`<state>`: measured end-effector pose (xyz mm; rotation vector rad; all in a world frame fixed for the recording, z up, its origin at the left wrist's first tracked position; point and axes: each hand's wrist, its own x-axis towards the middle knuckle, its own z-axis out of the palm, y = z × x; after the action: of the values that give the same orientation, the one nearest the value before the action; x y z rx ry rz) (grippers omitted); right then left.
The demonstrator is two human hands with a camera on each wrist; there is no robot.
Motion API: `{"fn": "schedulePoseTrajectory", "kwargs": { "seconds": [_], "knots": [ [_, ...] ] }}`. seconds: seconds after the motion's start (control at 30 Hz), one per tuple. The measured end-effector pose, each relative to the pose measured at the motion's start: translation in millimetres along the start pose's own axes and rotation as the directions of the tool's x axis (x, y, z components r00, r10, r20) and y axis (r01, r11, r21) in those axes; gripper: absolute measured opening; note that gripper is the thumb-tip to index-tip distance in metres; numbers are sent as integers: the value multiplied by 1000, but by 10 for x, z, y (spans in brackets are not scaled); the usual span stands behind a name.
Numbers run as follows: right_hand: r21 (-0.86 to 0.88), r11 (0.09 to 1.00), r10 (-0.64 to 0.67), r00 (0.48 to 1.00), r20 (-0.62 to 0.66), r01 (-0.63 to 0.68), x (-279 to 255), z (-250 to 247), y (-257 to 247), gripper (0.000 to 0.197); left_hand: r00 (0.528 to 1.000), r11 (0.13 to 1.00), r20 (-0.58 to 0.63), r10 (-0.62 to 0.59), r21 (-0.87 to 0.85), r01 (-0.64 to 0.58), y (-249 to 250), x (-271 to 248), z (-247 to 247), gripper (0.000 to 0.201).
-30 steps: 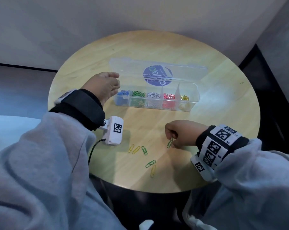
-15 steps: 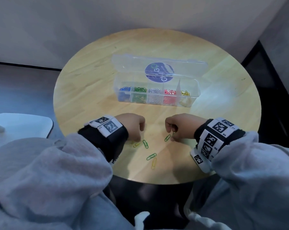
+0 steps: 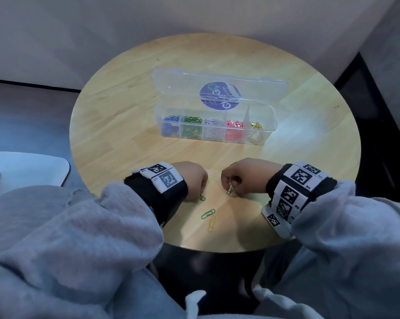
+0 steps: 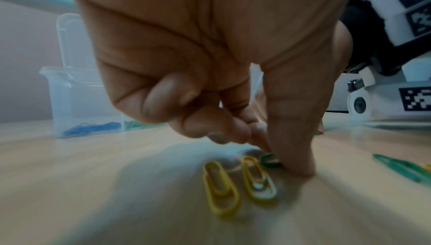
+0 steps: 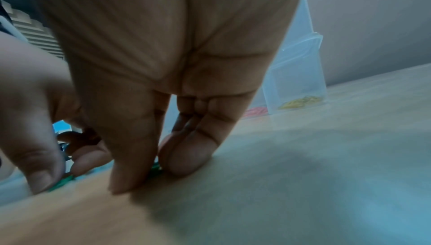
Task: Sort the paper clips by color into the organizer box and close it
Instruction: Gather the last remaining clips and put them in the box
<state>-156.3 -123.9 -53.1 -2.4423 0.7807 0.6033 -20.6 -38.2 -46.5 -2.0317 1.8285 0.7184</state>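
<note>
Left hand (image 3: 193, 180) pinches down on a green paper clip (image 4: 269, 160) lying on the surface (image 3: 130, 125). Right hand (image 3: 242, 177) grasps another green clip (image 3: 230, 190); the organizer box (image 3: 215, 137) sits open.

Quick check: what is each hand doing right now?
Left hand: fingers curled, pinching a green clip against the table.
Right hand: pinching another green paper clip.
</note>
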Motion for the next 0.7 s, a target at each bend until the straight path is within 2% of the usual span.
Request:
{"fn": "schedulePoseTrajectory", "kwargs": {
  "seconds": [0.13, 0.23, 0.33, 0.4, 0.5, 0.6, 0.7],
  "knots": [
    [4, 999, 42, 999, 2, -42, 13, 12, -5, 12, 1000, 992, 16, 20, -122, -18, -53, 16, 38, 19],
    [-27, 999, 35, 999, 12, -34, 18, 17, 26, 13, 999, 974, 36, 27, -224, -18, -94, 18, 39, 19],
    [-42, 999, 21, 1000, 19, -20, 4, 26, 31, 18, 999, 914, 41, 22, -405, -4, -154, -9, -17, 20],
    [-40, 999, 18, 1000, 14, -17, -9, 32, 29, 18, 999, 821, 13, 38, -570, -24, -208, -25, -64, 25],
    [54, 998, 44, 999, -29, -43, -51, 1, 53, 18, 998, 563, -15, 65, -825, -49, -258, -29, -123, 25],
    [196, 980, 63, 994, -92, -44, -77, -79, 102, 19, 998, 381, 40, 51, -924, 17, -264, -18, -155, 35],
    [474, 880, 81, 993, -84, -32, -85, -115, 156, 12, 993, 281, 95, 73, -957, 71, -227, -37, -168, 39]
  ]
}}
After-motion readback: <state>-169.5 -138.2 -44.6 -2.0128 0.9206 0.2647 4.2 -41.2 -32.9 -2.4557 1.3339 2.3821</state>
